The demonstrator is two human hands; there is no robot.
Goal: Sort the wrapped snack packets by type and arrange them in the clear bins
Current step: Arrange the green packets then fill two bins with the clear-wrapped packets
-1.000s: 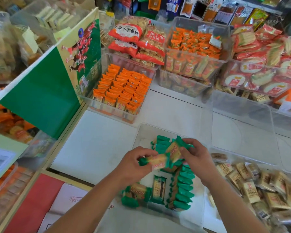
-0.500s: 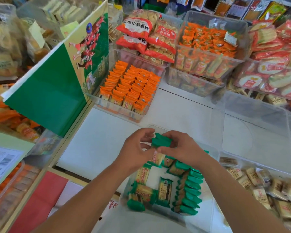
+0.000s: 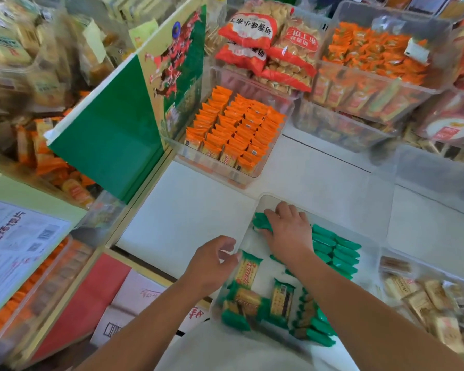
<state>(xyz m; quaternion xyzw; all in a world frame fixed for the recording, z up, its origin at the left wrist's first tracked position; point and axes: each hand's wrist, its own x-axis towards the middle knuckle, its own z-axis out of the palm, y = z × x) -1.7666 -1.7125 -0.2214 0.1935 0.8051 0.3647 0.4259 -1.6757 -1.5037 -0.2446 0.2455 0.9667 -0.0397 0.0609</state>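
A clear bin (image 3: 263, 202) stands in front of me on the white counter. Inside it, green-wrapped packets (image 3: 335, 253) stand on edge in rows along the right side. Other green packets (image 3: 248, 269) lie flat and loose at the near left. My right hand (image 3: 287, 231) reaches into the bin's far left corner, where its fingers curl over a small stack of green packets (image 3: 260, 223). My left hand (image 3: 212, 261) is at the bin's left rim with its fingers curled around the edge.
A clear bin of orange packets (image 3: 236, 129) in neat rows sits further back. A bare clear bin (image 3: 426, 183) stands at the right, and a bin of beige packets (image 3: 426, 298) lies near right. A green box (image 3: 105, 135) leans at the left. Full bins line the back.
Both hands held a stack of green packets above the bin. The right hand has carried it down to the far left corner. The left hand has let go and drawn back to the rim.
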